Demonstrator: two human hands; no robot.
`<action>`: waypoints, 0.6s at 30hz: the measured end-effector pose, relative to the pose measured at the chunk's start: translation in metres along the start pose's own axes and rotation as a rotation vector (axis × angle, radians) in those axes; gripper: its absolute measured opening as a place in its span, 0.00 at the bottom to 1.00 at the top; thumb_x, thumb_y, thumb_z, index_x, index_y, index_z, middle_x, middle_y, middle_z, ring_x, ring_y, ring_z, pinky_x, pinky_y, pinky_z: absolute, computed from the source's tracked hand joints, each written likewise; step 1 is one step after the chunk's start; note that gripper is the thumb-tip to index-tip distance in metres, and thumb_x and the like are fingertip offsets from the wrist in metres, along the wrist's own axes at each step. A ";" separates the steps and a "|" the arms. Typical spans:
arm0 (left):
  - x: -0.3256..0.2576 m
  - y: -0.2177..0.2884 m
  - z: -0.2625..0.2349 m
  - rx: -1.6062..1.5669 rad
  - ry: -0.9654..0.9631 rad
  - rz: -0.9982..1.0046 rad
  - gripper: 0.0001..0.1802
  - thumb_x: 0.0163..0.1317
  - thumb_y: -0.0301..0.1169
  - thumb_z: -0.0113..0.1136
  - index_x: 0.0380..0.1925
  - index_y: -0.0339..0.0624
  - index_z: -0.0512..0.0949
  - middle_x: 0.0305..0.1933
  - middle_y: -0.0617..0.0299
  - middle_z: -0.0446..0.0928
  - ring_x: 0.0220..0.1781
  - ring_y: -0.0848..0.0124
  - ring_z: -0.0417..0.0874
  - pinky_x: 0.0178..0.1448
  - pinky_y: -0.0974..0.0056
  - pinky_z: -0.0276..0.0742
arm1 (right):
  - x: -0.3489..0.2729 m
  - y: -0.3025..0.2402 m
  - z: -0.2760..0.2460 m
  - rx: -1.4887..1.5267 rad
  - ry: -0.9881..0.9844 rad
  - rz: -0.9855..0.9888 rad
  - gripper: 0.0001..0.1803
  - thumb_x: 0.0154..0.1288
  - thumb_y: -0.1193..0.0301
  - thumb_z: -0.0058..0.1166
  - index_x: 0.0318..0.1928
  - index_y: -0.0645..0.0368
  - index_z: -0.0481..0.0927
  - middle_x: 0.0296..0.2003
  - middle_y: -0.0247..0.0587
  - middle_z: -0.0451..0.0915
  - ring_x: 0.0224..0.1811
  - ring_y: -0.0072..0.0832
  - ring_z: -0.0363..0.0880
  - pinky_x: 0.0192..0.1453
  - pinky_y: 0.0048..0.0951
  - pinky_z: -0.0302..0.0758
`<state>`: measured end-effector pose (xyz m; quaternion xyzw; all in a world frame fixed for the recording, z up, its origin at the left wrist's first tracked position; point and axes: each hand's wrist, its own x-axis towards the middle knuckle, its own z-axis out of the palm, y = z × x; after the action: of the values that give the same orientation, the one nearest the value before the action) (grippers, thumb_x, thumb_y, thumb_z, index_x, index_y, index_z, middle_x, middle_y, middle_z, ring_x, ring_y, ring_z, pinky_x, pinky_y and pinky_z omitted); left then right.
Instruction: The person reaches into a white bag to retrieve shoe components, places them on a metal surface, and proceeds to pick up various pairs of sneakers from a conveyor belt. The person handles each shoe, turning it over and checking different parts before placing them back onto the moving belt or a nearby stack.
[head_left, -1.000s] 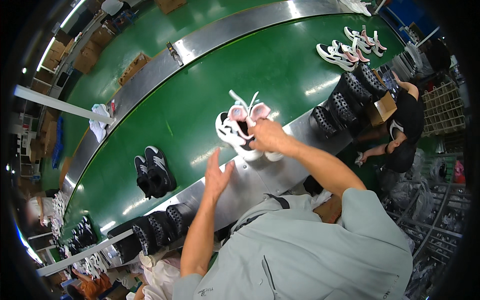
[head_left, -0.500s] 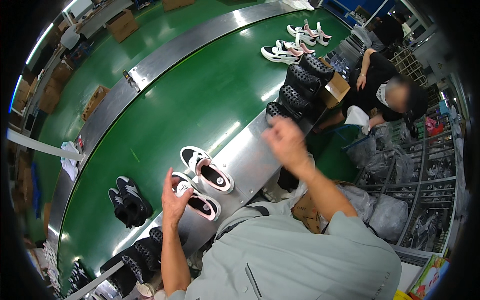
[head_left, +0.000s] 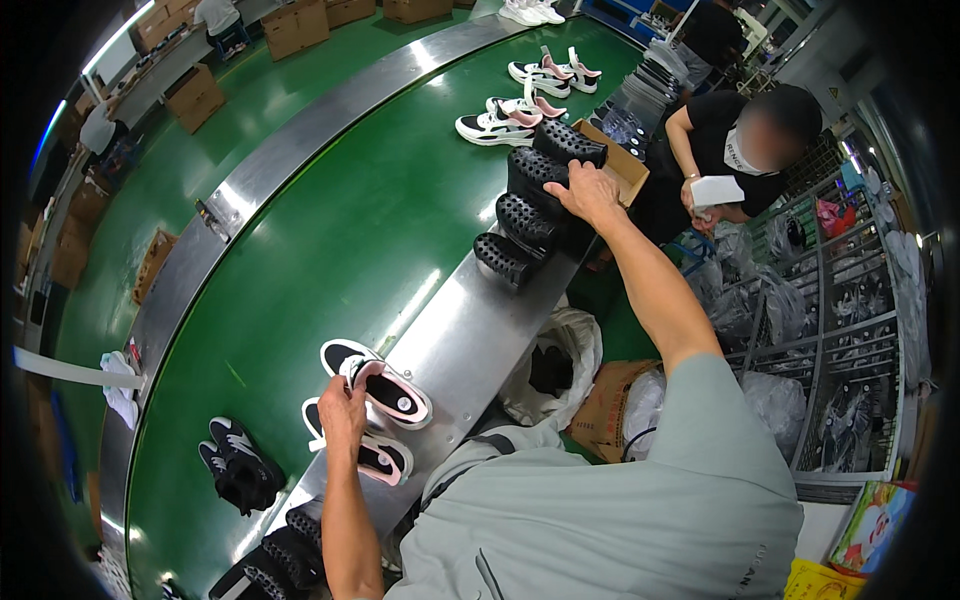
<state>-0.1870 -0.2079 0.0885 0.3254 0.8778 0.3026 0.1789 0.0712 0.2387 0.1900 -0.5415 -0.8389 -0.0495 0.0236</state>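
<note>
My left hand (head_left: 343,412) rests on a pair of white, black and pink sneakers (head_left: 377,385) lying at the near edge of the green conveyor belt (head_left: 330,240); the second sneaker (head_left: 378,457) lies just below it on the steel rim (head_left: 455,335). My right hand (head_left: 588,192) reaches far out to a row of black studded shoe forms (head_left: 528,220) standing on the steel rim, with its fingers laid on the top one. Whether it grips the form is unclear.
A black sneaker pair (head_left: 238,465) sits on the belt at lower left. White and pink sneakers (head_left: 520,105) lie farther up the belt. A person in black (head_left: 730,150) sits past the forms by a cardboard box (head_left: 620,160). Wire racks (head_left: 850,330) stand on the right.
The sneaker pair went from my right hand down onto the belt's edge. My right hand swung away to the black forms; my left hand came down onto the sneakers.
</note>
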 end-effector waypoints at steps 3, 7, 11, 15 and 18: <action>0.002 -0.021 0.013 0.023 0.099 0.160 0.16 0.63 0.36 0.67 0.31 0.31 0.76 0.28 0.42 0.78 0.32 0.48 0.78 0.40 0.51 0.74 | 0.010 0.001 -0.006 0.006 -0.027 -0.032 0.37 0.64 0.40 0.61 0.55 0.64 0.78 0.54 0.58 0.81 0.56 0.54 0.82 0.59 0.53 0.78; 0.000 0.004 0.002 -0.153 -0.050 -0.060 0.13 0.64 0.34 0.64 0.34 0.31 0.79 0.31 0.41 0.79 0.33 0.46 0.81 0.41 0.49 0.75 | 0.009 0.002 -0.017 -0.102 0.019 -0.136 0.34 0.66 0.42 0.60 0.50 0.65 0.81 0.49 0.56 0.83 0.51 0.52 0.84 0.53 0.49 0.82; 0.003 -0.021 0.006 -0.204 -0.015 0.064 0.21 0.71 0.46 0.55 0.40 0.40 0.85 0.35 0.41 0.83 0.42 0.44 0.85 0.47 0.49 0.78 | -0.042 -0.055 -0.067 0.118 0.285 -0.415 0.29 0.64 0.45 0.62 0.37 0.64 0.80 0.34 0.54 0.82 0.39 0.51 0.84 0.42 0.48 0.78; 0.019 -0.039 0.030 -0.242 -0.142 -0.028 0.23 0.72 0.45 0.51 0.40 0.32 0.82 0.37 0.37 0.82 0.41 0.41 0.84 0.48 0.46 0.77 | -0.153 -0.118 -0.055 0.463 -0.338 -0.681 0.30 0.65 0.45 0.62 0.32 0.64 0.80 0.29 0.58 0.80 0.35 0.55 0.82 0.40 0.50 0.77; 0.017 -0.046 0.030 -0.201 -0.137 -0.064 0.18 0.70 0.38 0.55 0.40 0.29 0.80 0.39 0.40 0.83 0.44 0.48 0.85 0.50 0.51 0.78 | -0.213 -0.160 -0.016 0.486 -0.740 -0.704 0.30 0.67 0.46 0.59 0.33 0.67 0.82 0.29 0.62 0.82 0.35 0.56 0.83 0.41 0.51 0.77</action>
<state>-0.2054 -0.2124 0.0341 0.2973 0.8388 0.3603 0.2797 0.0129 -0.0212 0.1768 -0.1895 -0.9086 0.3333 -0.1659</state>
